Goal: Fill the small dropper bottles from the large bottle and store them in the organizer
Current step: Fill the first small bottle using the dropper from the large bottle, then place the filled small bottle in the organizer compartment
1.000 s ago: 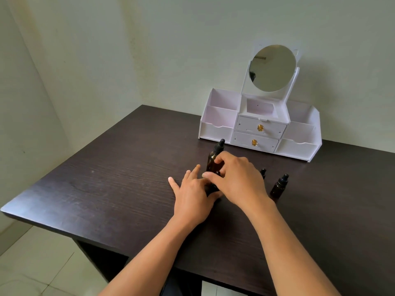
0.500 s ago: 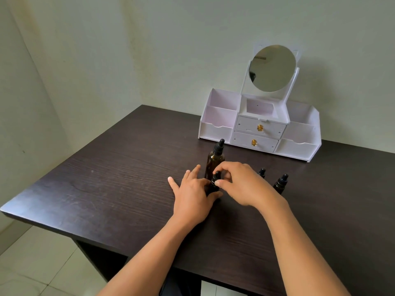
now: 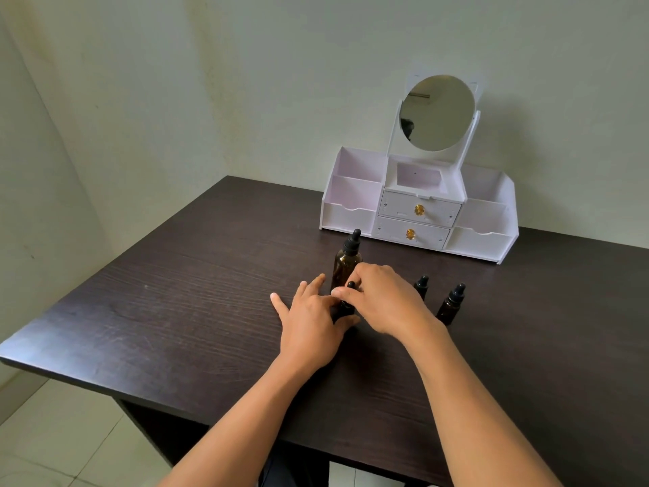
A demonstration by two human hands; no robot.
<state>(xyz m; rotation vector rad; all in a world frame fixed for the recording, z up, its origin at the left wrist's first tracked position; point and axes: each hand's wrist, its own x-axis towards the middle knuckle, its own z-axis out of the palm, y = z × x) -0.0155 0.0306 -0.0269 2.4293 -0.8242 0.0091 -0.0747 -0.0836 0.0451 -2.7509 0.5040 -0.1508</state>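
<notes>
So the right hand [image 3: 382, 300] has dropped off the large bottle [image 3: 346, 263] and pinches the cap of a small dropper bottle [image 3: 343, 310], frame centre on the counter [image 3: 175, 311]; left hand [image 3: 312, 328] grips its body.

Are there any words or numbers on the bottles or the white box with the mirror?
None can be read.
The big brown bottle and the small bottles show no labels.
The white organizer is plain; its drawers bear only gold knobs.
</notes>
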